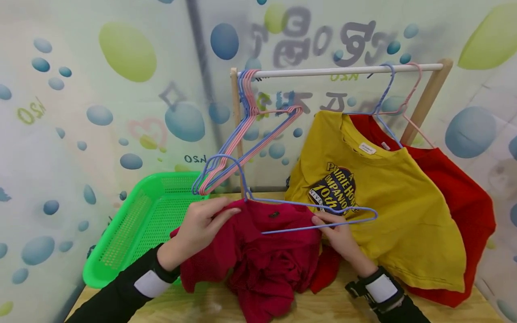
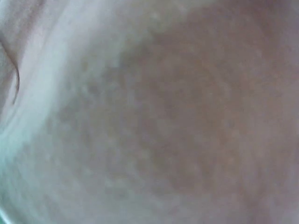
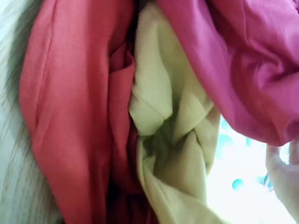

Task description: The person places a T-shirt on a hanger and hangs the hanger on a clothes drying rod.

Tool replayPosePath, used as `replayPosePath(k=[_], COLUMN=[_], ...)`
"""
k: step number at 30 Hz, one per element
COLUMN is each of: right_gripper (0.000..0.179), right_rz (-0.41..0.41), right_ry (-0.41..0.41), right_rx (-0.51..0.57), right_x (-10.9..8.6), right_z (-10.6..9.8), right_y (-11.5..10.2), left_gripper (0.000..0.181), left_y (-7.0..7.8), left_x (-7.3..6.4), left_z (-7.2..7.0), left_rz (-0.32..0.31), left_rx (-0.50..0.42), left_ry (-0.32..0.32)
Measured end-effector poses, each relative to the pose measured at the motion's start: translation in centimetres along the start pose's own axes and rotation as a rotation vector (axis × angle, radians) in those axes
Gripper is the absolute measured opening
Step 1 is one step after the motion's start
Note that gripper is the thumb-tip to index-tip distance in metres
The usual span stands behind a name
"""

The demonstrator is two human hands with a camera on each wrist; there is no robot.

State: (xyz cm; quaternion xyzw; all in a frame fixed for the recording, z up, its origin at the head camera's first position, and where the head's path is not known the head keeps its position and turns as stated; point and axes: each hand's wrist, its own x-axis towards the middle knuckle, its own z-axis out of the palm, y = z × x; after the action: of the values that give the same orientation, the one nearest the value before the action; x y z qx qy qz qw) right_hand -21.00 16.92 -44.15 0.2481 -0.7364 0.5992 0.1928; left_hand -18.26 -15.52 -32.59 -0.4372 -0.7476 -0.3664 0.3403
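A crimson T-shirt (image 1: 266, 264) hangs bunched above the table between both hands. In the head view my left hand (image 1: 202, 226) pinches its shoulder beside the neckline, near the hook of a blue hanger (image 1: 291, 202). One side of this hanger is hidden in the shirt; its other arm sticks out past the collar. My right hand (image 1: 341, 235) pinches the opposite edge of the neckline, partly behind that free arm. In the right wrist view, fingers (image 3: 285, 179) show at the edge of the crimson cloth. Blurred skin fills the left wrist view.
A rack with a white rod (image 1: 323, 71) stands behind. A yellow T-shirt (image 1: 387, 193) and a red T-shirt (image 1: 464, 197) hang at its right. Several blue and pink hangers (image 1: 252, 96) hang at its left end, above a green basket (image 1: 107, 235) on the wooden table (image 1: 331, 309).
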Motion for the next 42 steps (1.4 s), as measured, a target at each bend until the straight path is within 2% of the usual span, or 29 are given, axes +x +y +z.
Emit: replayPosePath(k=[4,8,12,19,24,28,32,36,42], right_gripper=[0.033,0.037,0.036,0.03,0.03,0.023,0.017,0.013,0.006], right_rz=[0.062,0.049,0.004,-0.125,-0.193,-0.293,-0.355,-0.347,-0.324], right_ry=[0.157,0.252,0.286,0.293,0.34,0.348,0.336,0.331,0.321], right_rx=[0.171,0.296,0.297,0.304,0.266,0.216,0.085,-0.022,-0.173], right_x=[0.1,0.0,-0.1,-0.1,0.3,0.6,1.0,1.1,0.7], right_z=[-0.9,-1.8,-2.6,-3.8,-5.0,-6.2,-7.5,-8.3,-8.6], right_y=[-0.5,-1.2,-2.3,-4.5,-6.1,-7.2,-8.4,-9.0,-8.8], left_gripper=[0.01,0.01,0.007,0.008,0.008,0.006,0.005,0.005,0.005], left_y=[-0.6,-1.0,-1.2,-1.5,-1.6,-1.6,-1.4,-1.3,-1.1], left_x=[-0.4,-0.7,-0.7,-0.7,-0.8,-0.8,-0.8,-0.9,-1.2], left_z=[-0.4,-0.9,-1.2,-1.4,-1.5,-1.4,-1.2,-1.0,-0.2], left_rz=[-0.035,-0.074,-0.109,-0.112,-0.111,-0.12,-0.116,-0.117,-0.096], left_rx=[0.027,0.072,0.11,0.141,0.145,0.145,0.146,0.134,0.129], left_ry=[0.009,0.045,0.07,0.097,0.093,0.092,0.093,0.084,0.058])
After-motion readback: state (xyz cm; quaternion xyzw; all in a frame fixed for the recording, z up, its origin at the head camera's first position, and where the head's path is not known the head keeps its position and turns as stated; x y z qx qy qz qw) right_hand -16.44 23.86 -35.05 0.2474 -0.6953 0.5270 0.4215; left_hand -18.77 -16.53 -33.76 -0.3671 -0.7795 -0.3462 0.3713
